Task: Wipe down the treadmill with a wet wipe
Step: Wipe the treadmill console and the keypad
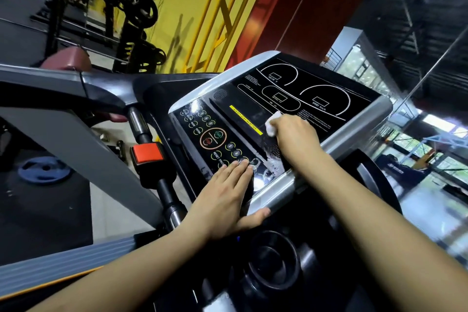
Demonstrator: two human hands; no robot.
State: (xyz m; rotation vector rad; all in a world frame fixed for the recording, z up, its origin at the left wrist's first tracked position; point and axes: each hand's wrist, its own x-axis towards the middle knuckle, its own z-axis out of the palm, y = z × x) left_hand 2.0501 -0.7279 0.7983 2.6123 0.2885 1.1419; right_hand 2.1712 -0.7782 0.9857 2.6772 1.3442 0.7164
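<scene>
**Hands Working the Console With the Wipe**

The right hand (296,132) is gripping the wet wipe (272,124), fingers curled round it, and pressing it onto the black display panel (304,94) of the treadmill (278,192). The left hand (225,195) is lying flat, fingers straight, over the button panel (202,132), with the thumb hooking under the silver rim.

The wipe is appearing white, crumpled and small, mostly hidden by the fingers. It is judged soft, light and limp; bunching it in the fingertips should be giving control. The glossy panel is likely slippery when wet.
</scene>
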